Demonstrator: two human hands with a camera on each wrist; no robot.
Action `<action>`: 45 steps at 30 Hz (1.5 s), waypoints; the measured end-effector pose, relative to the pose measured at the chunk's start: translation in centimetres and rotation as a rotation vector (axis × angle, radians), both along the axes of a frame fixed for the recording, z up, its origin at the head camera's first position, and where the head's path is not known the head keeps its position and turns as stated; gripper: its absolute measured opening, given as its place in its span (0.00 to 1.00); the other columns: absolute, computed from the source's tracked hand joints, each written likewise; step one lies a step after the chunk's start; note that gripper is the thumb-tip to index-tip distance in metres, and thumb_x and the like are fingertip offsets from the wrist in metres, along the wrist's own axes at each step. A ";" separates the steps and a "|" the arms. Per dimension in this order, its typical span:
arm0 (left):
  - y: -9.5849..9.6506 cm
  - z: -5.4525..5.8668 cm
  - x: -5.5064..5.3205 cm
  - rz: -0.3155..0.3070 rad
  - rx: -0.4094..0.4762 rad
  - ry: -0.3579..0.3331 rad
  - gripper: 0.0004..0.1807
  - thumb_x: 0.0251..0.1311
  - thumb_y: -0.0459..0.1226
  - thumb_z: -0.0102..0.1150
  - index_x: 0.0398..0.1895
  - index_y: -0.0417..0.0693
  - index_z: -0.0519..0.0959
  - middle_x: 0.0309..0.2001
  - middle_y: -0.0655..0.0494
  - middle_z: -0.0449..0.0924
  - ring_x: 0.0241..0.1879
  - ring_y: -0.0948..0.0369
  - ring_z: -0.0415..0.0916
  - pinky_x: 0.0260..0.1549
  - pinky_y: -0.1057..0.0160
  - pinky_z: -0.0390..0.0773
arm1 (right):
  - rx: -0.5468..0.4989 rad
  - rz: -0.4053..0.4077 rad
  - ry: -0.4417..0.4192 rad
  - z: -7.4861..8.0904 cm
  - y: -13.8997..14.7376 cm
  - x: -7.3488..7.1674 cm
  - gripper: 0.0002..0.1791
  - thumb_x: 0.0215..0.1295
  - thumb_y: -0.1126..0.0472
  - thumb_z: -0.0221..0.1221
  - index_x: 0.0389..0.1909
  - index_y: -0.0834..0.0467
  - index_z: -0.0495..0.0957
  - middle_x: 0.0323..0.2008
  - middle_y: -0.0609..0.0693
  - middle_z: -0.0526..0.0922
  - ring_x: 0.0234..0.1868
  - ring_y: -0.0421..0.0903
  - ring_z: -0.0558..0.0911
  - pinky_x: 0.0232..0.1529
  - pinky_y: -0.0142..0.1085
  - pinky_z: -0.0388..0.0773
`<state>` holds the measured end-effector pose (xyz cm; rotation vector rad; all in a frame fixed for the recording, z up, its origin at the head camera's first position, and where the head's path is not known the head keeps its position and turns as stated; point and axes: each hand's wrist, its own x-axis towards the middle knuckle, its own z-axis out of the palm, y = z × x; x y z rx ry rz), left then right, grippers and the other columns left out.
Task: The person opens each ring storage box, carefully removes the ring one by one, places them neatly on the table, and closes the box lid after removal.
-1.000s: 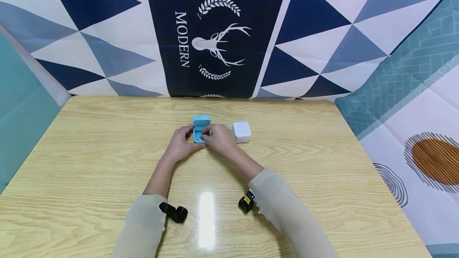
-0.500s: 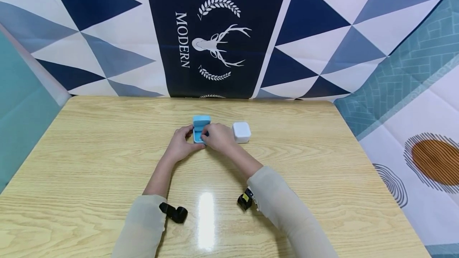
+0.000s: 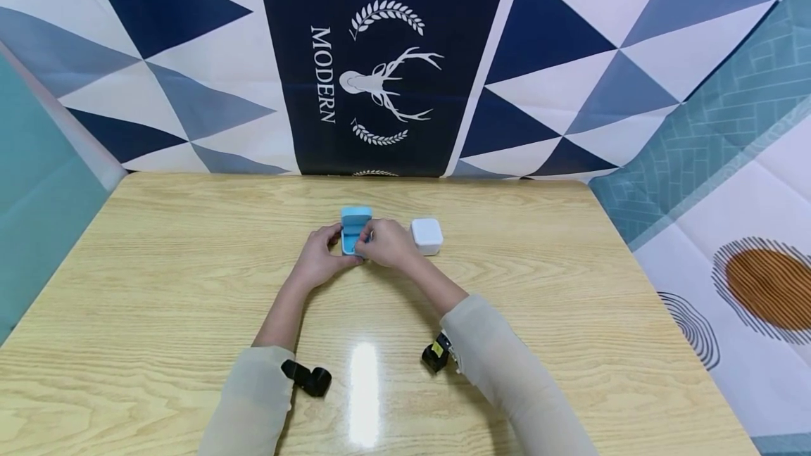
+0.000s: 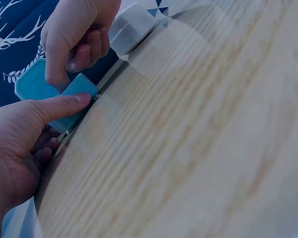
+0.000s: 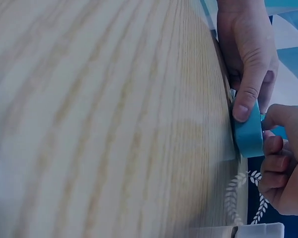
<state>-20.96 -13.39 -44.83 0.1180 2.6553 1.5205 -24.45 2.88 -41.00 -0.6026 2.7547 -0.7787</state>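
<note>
A small light-blue jewelry box [image 3: 356, 217] stands on the table with its hinged lid raised. My left hand [image 3: 319, 259] holds it from the left, the thumb lying along its front wall, as the left wrist view shows on the blue box [image 4: 84, 87]. My right hand [image 3: 389, 243] reaches in from the right with thumb and index finger bent down into the box. In the right wrist view its other fingers [image 5: 274, 166] are curled beside the box's end. The box walls and the hand hide the fingertips, so anything between them cannot be made out.
A white rounded box [image 3: 427, 236] stands just right of the right hand. The wooden table [image 3: 190, 287] stretches toward the person, with a patterned cloth [image 3: 380, 90] hanging behind its far edge. Black wrist cameras [image 3: 310, 377] sit on both sleeves.
The right hand's fingertips have shifted slightly within the box. The left hand and both boxes keep their places, while the head view has tilted up a little.
</note>
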 end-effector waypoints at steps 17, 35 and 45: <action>-0.1 -0.2 0.0 -0.007 0.010 0.015 0.41 0.49 0.42 0.70 0.66 0.43 0.65 0.60 0.42 0.68 0.58 0.48 0.64 0.60 0.51 0.68 | -0.135 -0.060 -0.119 0.6 0.3 0.5 0.06 0.58 0.55 0.57 0.31 0.53 0.79 0.15 0.44 0.72 0.15 0.38 0.66 0.15 0.29 0.61; 0.0 -0.2 -0.1 0.008 -0.012 -0.018 0.43 0.50 0.41 0.69 0.68 0.39 0.60 0.64 0.40 0.64 0.60 0.47 0.63 0.61 0.52 0.68 | -0.105 -0.033 -0.127 0.9 0.8 1.4 0.05 0.56 0.54 0.59 0.28 0.52 0.79 0.16 0.44 0.74 0.16 0.38 0.67 0.17 0.29 0.63; 0.1 0.0 0.0 0.002 0.005 0.003 0.40 0.51 0.39 0.68 0.67 0.38 0.62 0.62 0.39 0.66 0.61 0.46 0.62 0.62 0.52 0.67 | -0.080 -0.009 -0.111 0.9 0.9 2.0 0.07 0.55 0.53 0.61 0.29 0.53 0.80 0.18 0.43 0.74 0.18 0.38 0.69 0.18 0.28 0.64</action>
